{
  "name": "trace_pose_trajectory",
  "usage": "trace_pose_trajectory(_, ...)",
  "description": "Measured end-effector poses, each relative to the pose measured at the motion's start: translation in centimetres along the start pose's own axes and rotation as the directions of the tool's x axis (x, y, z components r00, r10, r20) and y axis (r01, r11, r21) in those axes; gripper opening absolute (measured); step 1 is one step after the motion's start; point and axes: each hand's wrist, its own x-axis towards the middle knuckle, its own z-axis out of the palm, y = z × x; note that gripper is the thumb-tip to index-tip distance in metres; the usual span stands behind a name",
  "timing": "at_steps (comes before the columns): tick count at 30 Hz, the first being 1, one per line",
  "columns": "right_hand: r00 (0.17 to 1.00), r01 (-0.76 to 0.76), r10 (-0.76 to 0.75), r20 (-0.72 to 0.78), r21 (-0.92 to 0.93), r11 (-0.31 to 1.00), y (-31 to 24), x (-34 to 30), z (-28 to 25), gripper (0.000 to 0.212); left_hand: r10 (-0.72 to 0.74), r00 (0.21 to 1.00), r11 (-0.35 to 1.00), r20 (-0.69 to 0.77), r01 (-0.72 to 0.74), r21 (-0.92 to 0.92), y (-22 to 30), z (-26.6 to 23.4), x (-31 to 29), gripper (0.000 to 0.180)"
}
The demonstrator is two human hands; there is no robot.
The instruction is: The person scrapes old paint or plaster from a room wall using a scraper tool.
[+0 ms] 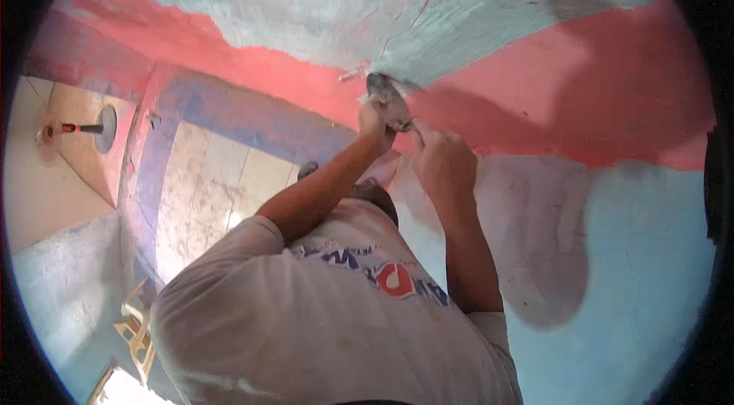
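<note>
My left hand (pixel 372 121) is closed around a grey, oval, shallow piece (pixel 394 108) with a dark, smeared edge. Its exact kind cannot be made out. Close to its lower right edge is my right hand (pixel 447 164), with the fingers curled and pinched together. Whatever the right fingers grip is too small and hidden to name. Just beyond both hands, a pale grey-green coat (pixel 344 8) covers part of a pink surface (pixel 505 111). The coat has an uneven edge and a thin crack running through it.
Light blue wall (pixel 650 267) lies to the right, carrying my shadow. To the left are a purple-bordered pale panelled area (pixel 206 183), a red-and-black rod with a grey disc (pixel 107 130), and a wooden chair (pixel 138 336). Dark shoe-like shapes (pixel 375 195) show below my hands.
</note>
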Motion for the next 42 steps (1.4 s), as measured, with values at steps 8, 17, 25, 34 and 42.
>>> trace_pose_trajectory(8, 0.998, -0.042, 0.041, 0.046, 0.021, 0.999, -0.7, -1.7, -0.9, 0.021, 0.058, 0.993, 0.998, -0.105, -0.056, 0.028, 0.5, 3.1, -2.4, 0.027)
trace_pose_trajectory(17, 0.997, 0.062, -0.056, 0.052, -0.116, 0.991, -0.5, -0.4, -2.9, 0.022, 0.033, 0.999, 0.999, -0.040, -0.034, -0.020, 0.5, 4.4, -3.1, 0.010)
trace_pose_trajectory(25, 0.991, -0.089, 0.081, 0.109, 0.075, 0.993, -1.3, -0.8, 0.6, 0.028, -0.037, 0.994, 0.998, -0.106, 0.042, 0.040, -0.2, -0.1, -0.2, 0.018)
trace_pose_trajectory(34, 0.724, -0.687, 0.059, 0.688, 0.708, 0.165, 3.2, 0.0, 3.1, 0.033, 0.066, 0.998, 0.933, 0.008, -0.065, 0.355, -1.9, -2.4, 0.8, 0.034)
trace_pose_trajectory(42, 0.568, -0.763, -0.290, 0.770, 0.360, -0.537, 2.4, -0.5, 0.3, 0.015, 0.129, 0.992, 0.980, 0.007, -0.129, 0.151, -1.7, 2.3, -4.6, 0.018)
